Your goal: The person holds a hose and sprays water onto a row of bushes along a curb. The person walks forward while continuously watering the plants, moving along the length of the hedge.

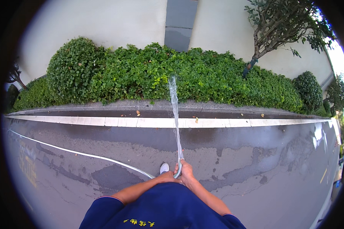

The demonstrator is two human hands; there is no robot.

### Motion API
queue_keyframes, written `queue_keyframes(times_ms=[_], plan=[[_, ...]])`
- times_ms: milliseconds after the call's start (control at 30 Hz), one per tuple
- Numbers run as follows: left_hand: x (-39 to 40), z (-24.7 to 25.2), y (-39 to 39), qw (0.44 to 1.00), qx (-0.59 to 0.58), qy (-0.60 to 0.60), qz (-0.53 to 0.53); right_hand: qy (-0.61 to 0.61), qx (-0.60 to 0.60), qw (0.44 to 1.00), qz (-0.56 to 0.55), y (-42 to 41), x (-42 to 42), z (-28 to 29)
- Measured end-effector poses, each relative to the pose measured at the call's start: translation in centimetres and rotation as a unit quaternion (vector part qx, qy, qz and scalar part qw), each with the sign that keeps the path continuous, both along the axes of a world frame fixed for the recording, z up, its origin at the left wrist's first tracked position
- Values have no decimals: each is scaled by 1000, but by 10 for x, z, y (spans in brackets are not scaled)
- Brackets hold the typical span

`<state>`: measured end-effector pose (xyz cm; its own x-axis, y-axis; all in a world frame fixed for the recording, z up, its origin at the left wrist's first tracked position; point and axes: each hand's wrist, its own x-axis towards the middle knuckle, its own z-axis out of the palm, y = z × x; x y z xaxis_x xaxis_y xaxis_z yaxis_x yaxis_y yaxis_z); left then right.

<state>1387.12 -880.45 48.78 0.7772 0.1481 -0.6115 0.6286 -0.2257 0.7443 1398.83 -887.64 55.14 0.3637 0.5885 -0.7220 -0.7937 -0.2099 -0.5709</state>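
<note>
A pale flexible hose [103, 158] runs over the road from the far left to my hands at the front of my body. My right hand [185, 171] grips it near its open end, which points away from me. My left hand [169, 177] is closed around the hose just behind, close to my right hand. Water [175, 106] leaves the hose end in a stream, crosses the white line and kerb, and lands on the leafy green hedge [149, 74].
Beyond the road [149, 140], patchy with water, run a white edge line [123, 122] and a stone kerb [218, 106]. A small tree [256, 51] and rounded bushes [74, 65] stand in the hedge, before a pale wall [109, 23]. My shoe [164, 167] shows beside my hands.
</note>
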Motion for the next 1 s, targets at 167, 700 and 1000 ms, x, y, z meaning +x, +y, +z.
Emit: queue_keyframes(times_ms=[167, 700, 1000], plan=[[33, 31, 38, 997, 20, -67, 21, -28, -26, 999, -10, 52, 49, 23], [-47, -67, 65, 974, 202, -22, 98, 29, 0, 997, 76, 92, 94, 61], [31, -60, -11, 955, 259, 40, 136, 63, 22, 994, 91, 26, 198, 34]])
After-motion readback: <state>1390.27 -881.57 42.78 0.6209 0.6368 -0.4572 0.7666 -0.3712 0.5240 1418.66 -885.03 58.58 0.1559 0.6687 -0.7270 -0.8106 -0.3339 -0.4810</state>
